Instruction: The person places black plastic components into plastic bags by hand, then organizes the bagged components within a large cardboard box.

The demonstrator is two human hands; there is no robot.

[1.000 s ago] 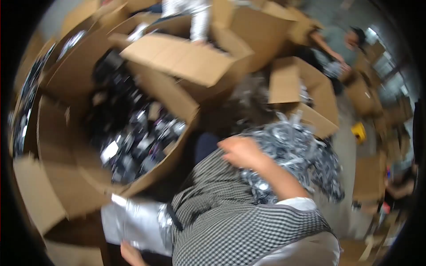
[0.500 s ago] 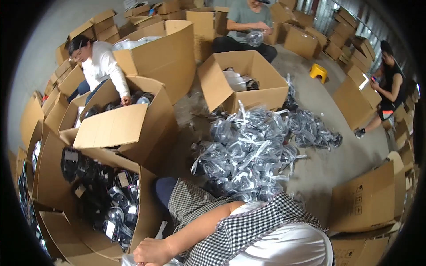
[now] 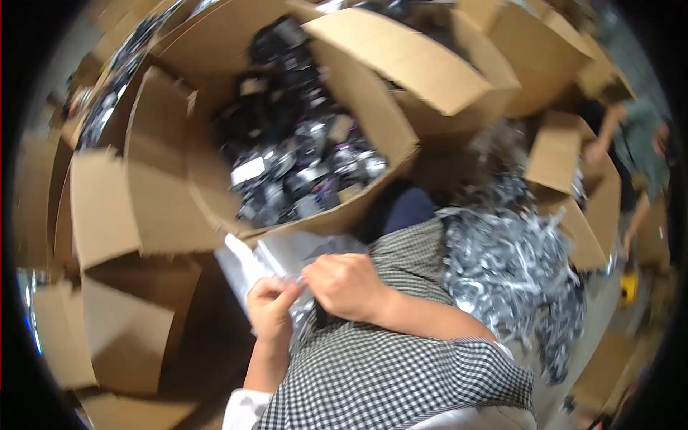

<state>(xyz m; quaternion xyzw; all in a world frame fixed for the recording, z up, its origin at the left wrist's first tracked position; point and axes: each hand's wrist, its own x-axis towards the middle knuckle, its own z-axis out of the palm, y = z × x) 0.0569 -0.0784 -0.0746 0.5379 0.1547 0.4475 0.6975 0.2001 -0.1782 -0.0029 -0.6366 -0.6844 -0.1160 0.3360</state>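
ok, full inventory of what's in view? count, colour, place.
Large open carton: one, brown, upper centre-left
Packed items: many, mostly black, inside it
Other cartons: many, brown, around the edges
Bagged items: uncounted pile, grey and clear, right of the knee
Plastic bag: at least one, clear, at the hands
Yellow object: one, blurred, far right
Co-worker: one, grey-green top, upper right
Apron: one, black-white check, lower centre
Hands: two, bare, centre

One head-worn fisheye view looks steeply down from above the checked apron (image 3: 387, 365), near the hands (image 3: 345, 287), with cardboard boxes (image 3: 159, 168) curving toward its rim.
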